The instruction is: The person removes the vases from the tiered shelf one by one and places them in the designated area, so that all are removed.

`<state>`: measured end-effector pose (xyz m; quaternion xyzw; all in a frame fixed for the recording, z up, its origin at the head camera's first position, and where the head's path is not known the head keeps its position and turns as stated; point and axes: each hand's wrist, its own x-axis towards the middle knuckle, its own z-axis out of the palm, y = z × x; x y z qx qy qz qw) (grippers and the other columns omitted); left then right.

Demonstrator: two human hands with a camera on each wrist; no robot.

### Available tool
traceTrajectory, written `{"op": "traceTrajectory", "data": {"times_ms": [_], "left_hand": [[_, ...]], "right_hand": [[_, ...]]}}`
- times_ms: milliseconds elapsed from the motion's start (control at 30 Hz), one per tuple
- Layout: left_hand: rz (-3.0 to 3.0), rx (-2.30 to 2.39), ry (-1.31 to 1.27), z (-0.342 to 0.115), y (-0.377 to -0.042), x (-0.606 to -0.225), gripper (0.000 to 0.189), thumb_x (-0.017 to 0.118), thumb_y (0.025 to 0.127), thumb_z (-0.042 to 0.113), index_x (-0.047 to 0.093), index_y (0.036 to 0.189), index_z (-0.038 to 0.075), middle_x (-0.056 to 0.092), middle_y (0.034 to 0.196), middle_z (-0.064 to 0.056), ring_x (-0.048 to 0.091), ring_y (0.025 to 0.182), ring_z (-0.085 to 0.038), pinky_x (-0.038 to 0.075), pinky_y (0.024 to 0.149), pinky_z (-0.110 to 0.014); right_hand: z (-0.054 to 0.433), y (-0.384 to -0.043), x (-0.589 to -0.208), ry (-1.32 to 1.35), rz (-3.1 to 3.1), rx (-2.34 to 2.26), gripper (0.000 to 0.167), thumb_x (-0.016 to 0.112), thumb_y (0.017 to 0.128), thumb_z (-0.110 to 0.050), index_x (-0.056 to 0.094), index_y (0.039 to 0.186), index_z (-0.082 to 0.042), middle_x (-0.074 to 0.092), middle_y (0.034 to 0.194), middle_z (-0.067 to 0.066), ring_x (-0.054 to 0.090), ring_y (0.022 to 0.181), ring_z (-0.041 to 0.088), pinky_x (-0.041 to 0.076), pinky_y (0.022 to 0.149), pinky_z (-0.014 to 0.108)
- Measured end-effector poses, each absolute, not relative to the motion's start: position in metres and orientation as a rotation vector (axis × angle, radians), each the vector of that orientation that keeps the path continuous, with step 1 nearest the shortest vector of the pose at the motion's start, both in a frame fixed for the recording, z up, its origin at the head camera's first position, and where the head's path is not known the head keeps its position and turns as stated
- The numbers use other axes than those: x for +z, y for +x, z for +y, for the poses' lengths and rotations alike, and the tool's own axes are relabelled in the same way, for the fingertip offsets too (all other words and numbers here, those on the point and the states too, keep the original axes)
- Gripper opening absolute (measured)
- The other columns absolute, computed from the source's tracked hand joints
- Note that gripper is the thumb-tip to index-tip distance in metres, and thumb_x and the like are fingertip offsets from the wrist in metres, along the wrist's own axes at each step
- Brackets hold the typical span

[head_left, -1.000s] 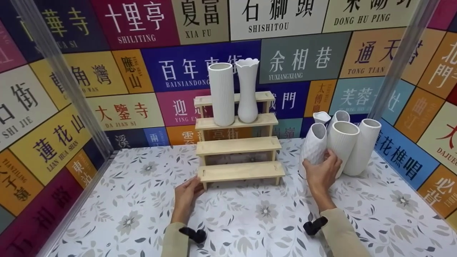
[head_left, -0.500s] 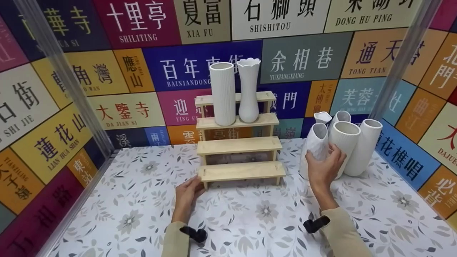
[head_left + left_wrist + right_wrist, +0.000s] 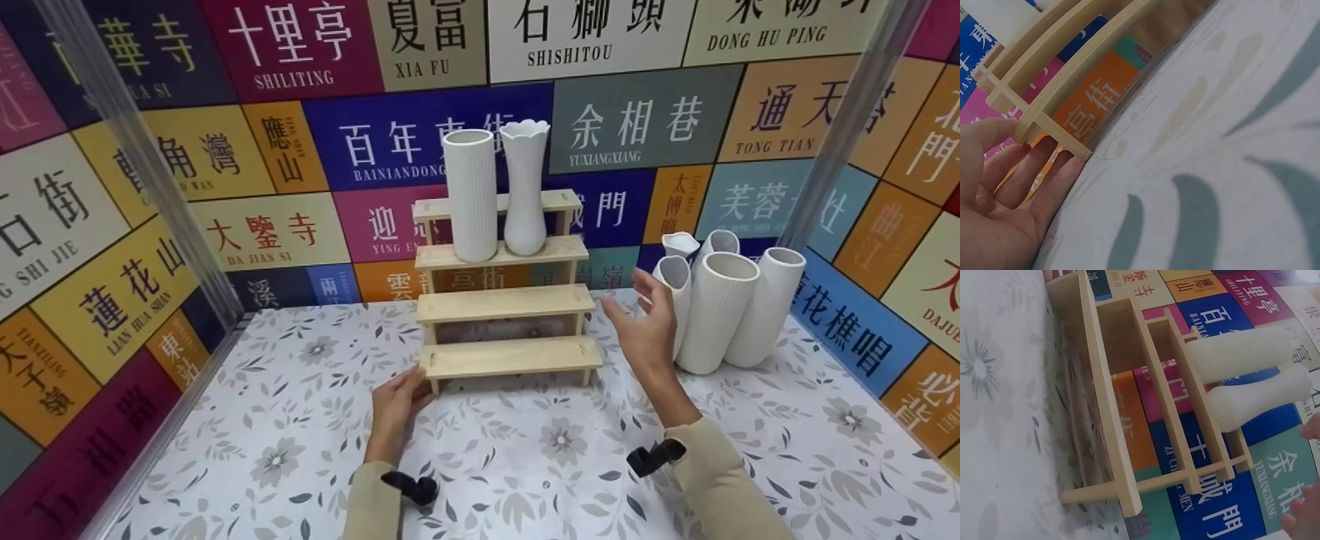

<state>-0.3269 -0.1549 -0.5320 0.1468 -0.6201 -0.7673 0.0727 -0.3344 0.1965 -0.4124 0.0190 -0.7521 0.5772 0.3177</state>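
A stepped wooden rack point(image 3: 510, 358) stands on the table. A ribbed cylindrical white vase point(image 3: 471, 199) and a white vase with a scalloped rim point(image 3: 525, 195) stand upright side by side on its second-highest step. My left hand point(image 3: 396, 409) holds the left end of the lowest step; in the left wrist view the thumb lies over the plank point(image 3: 1044, 109) and the fingers point(image 3: 1061, 180) are at its leg. My right hand point(image 3: 646, 330) is held between rack and vase group, fingers apart, holding nothing. Behind it, partly hidden, is a textured white vase point(image 3: 679, 289).
Beside the textured vase at the right stand a ribbed white vase point(image 3: 716, 322), a smooth-looking white vase point(image 3: 772, 307) and others partly hidden behind. Flower-patterned cloth point(image 3: 510, 457) covers the table. Walls with colourful sign panels point(image 3: 637, 124) rise behind and at both sides.
My right hand has let go of the textured vase and moved left toward the rack, its fingers spreading. The left hand stays at the rack's lowest step.
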Motion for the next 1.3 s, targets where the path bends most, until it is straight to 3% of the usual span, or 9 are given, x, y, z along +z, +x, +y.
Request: {"op": "traceTrajectory", "data": {"times_ms": [400,567,933,1100,1300], "left_hand": [[-1.840,-2.326,0.488,-0.151,-0.326,-0.532,0.046,0.068,0.096,0.020,0.059,0.135,-0.002,0.069,0.123,-0.026,0.072,0.106,-0.030,0.063,0.089,-0.034],[-1.847,-2.328,0.494,-0.150,-0.327,-0.531,0.045,0.068,0.096,0.021,0.059,0.135,-0.001,0.068,0.124,-0.025,0.072,0.108,-0.031,0.063,0.089,-0.033],[-1.838,-2.309,0.468,-0.160,-0.325,-0.533,0.048,0.069,0.096,0.022,0.058,0.136,-0.002,0.067,0.126,-0.025,0.071,0.109,-0.030,0.063,0.091,-0.034],[-1.914,-2.267,0.520,-0.158,-0.325,-0.530,0.047,0.068,0.096,0.026,0.059,0.136,0.003,0.069,0.126,-0.022,0.071,0.110,-0.027,0.063,0.090,-0.031],[-1.909,-2.288,0.518,-0.155,-0.328,-0.529,0.045,0.069,0.096,0.025,0.061,0.135,0.005,0.069,0.125,-0.021,0.072,0.108,-0.026,0.063,0.089,-0.031]], "right_hand": [[0.175,-0.381,-0.381,0.180,-2.277,1.603,0.077,0.077,0.087,-0.044,0.044,0.149,-0.012,0.046,0.154,0.011,0.041,0.144,0.028,0.038,0.121,0.047],[0.164,-0.397,-0.367,0.214,-2.333,1.612,0.077,0.077,0.088,-0.040,0.041,0.150,-0.013,0.041,0.155,0.012,0.037,0.145,0.029,0.041,0.117,0.049],[0.133,-0.432,-0.348,0.212,-2.324,1.726,0.081,0.076,0.089,-0.039,0.036,0.153,-0.010,0.036,0.160,0.011,0.034,0.148,0.029,0.039,0.121,0.044],[0.126,-0.445,-0.348,0.206,-2.320,1.754,0.081,0.075,0.089,-0.034,0.034,0.153,-0.007,0.036,0.160,0.013,0.033,0.149,0.031,0.038,0.121,0.044],[0.125,-0.455,-0.347,0.127,-2.343,1.750,0.085,0.076,0.088,-0.039,0.032,0.155,-0.010,0.034,0.162,0.010,0.032,0.150,0.027,0.036,0.123,0.042]]}}
